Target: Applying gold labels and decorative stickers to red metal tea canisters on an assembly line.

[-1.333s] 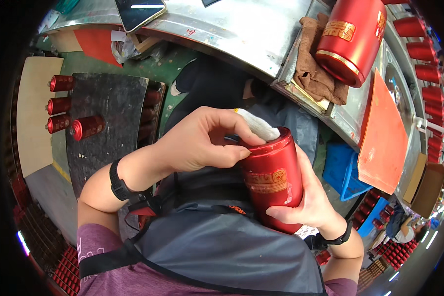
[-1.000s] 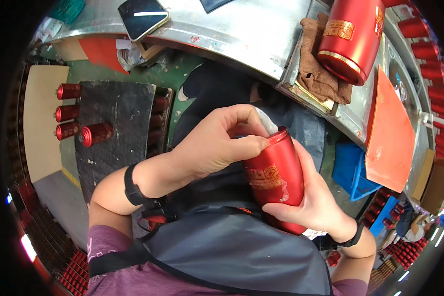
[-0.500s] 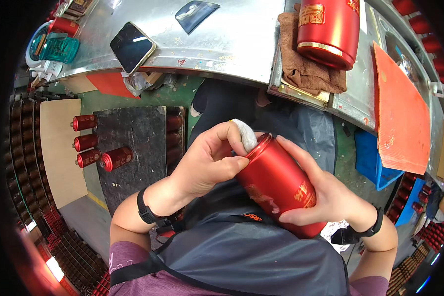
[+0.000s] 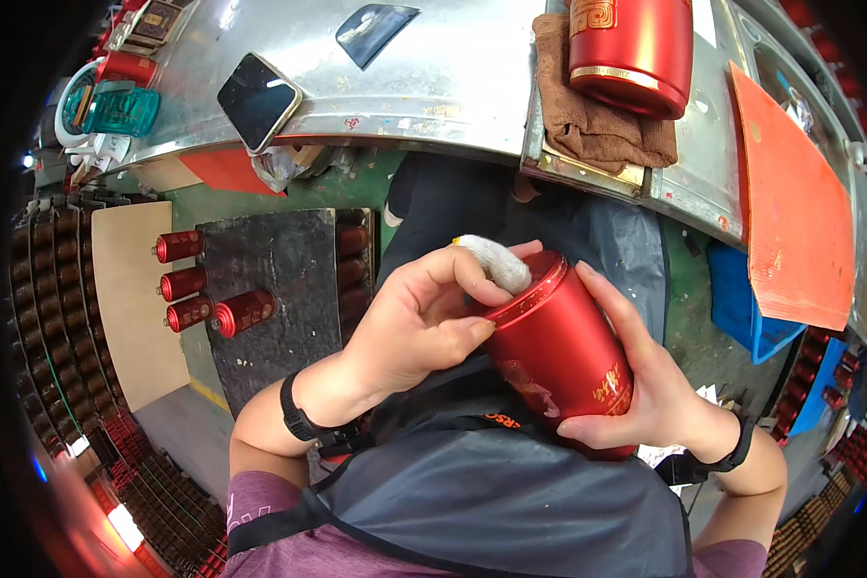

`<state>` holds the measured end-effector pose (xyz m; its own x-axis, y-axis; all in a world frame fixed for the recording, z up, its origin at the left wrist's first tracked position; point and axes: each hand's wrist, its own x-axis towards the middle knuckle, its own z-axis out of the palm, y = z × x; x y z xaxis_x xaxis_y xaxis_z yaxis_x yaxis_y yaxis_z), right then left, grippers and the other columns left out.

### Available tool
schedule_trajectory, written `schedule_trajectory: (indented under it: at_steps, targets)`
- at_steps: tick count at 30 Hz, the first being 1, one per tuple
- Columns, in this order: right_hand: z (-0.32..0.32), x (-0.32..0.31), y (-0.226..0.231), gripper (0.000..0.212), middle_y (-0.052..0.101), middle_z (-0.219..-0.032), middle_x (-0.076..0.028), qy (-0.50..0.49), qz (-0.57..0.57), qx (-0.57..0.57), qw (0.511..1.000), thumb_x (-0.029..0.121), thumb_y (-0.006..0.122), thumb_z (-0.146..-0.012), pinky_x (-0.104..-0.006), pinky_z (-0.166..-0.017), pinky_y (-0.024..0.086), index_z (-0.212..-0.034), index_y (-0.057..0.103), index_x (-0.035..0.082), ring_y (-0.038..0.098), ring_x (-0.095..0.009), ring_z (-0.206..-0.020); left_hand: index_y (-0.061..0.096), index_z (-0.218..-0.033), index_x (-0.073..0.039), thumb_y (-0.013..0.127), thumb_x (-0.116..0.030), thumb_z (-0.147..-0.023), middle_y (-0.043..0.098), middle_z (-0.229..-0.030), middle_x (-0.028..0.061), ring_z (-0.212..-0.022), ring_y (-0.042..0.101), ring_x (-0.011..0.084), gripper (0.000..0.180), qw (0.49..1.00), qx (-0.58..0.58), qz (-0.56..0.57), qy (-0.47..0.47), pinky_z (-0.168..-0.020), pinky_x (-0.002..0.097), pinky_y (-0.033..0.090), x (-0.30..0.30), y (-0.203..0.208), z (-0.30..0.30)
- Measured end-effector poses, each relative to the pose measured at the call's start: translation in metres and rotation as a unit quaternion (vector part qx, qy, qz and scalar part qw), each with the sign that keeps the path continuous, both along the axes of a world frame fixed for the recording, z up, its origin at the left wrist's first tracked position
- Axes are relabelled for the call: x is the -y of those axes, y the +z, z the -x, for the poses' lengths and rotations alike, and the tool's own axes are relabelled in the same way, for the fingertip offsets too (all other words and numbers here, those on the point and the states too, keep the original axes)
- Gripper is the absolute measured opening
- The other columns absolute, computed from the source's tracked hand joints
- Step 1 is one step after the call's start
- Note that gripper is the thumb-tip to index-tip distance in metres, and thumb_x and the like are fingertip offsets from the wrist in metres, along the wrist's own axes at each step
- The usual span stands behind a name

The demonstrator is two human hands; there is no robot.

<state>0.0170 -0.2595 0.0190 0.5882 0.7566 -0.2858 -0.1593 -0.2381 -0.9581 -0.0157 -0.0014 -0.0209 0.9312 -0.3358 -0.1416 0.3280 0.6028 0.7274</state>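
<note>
A glossy red canister [image 4: 559, 337] with gold markings is tilted in front of my dark apron, its rimmed end up and toward my left. My right hand [image 4: 636, 376] wraps around its side, thumb below and fingers along the far side. My left hand [image 4: 424, 318] is curled at the rim, thumb against the outer edge. One left finger wears a white cloth finger cover [image 4: 496, 262] with a yellow cuff and presses at the canister's end. Its fingertip's exact contact is partly hidden.
Ahead, a metal bench holds a phone [image 4: 258, 103], a dark curved sheet [image 4: 376, 34] and another red canister [image 4: 631, 58] on a brown towel [image 4: 597, 135]. Small red canisters [image 4: 244, 312] lie by a black board [image 4: 279, 270] at left. An orange board [image 4: 795, 212] and blue bin [image 4: 742, 299] stand right.
The canister and both hands have shifted slightly right in view, and the canister's rimmed end shows more. The covered finger remains at the rim. The surroundings have shifted slightly with the head.
</note>
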Motion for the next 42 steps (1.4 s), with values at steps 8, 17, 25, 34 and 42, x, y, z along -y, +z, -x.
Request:
schedule_trajectory:
  at_steps: [8,17,25,34,42]
  targets:
    - [0.012,-0.005,0.008,0.11,0.052,-0.136,-0.022,-0.051,0.045,0.112,0.991,0.023,0.087,-0.071,-0.0413,-0.098,0.048,-0.157,0.02,0.007,0.059,-0.037,-0.115,0.06,-0.089,-0.011,0.075,-0.013,-0.085,0.064,-0.118,0.0108,-0.149,0.03,0.0351,0.015,0.999,-0.033,-0.01,-0.009,-0.116,0.0508,0.032,0.009,0.001,-0.014]
    - [0.013,-0.007,0.008,0.108,0.056,-0.115,-0.022,-0.029,0.048,0.152,0.987,0.026,0.085,-0.073,-0.0419,-0.089,0.05,-0.158,0.02,0.01,0.059,-0.036,-0.099,0.059,-0.087,-0.011,0.076,-0.017,-0.086,0.065,-0.112,0.0092,-0.148,0.029,0.0374,0.018,0.998,-0.059,-0.025,0.01,-0.116,0.0515,0.033,0.005,0.005,-0.003]
    - [0.02,-0.011,0.016,0.109,0.054,-0.108,-0.023,-0.028,0.119,0.187,0.975,0.028,0.085,-0.073,-0.0431,-0.087,0.05,-0.158,0.02,0.01,0.059,-0.038,-0.096,0.06,-0.09,-0.01,0.073,-0.017,-0.087,0.064,-0.116,0.0089,-0.146,0.034,0.0368,0.015,0.996,-0.07,-0.054,0.021,-0.115,0.0499,0.036,0.012,0.01,-0.007]
    - [0.013,0.004,-0.005,0.098,0.052,-0.126,-0.029,-0.074,0.038,0.02,0.996,0.041,0.077,-0.086,-0.04,-0.099,0.046,-0.151,0.024,-0.009,0.059,-0.037,-0.113,0.065,-0.127,0.0,0.066,-0.008,-0.092,0.053,-0.144,0.0203,-0.144,0.038,0.0341,0.037,0.999,-0.036,-0.036,0.01,-0.119,0.0491,0.028,0.005,0.003,0.001]
    - [-0.015,-0.005,-0.014,0.105,0.057,-0.131,-0.011,-0.003,-0.077,-0.321,0.944,0.032,0.088,-0.072,-0.0338,-0.102,0.045,-0.152,0.027,0.002,0.055,-0.019,-0.121,0.069,-0.122,-0.001,0.07,-0.014,-0.091,0.057,-0.141,0.0192,-0.144,0.037,0.0372,0.034,0.999,-0.035,-0.021,0.01,-0.119,0.0512,0.028,0.008,0.004,0.004]
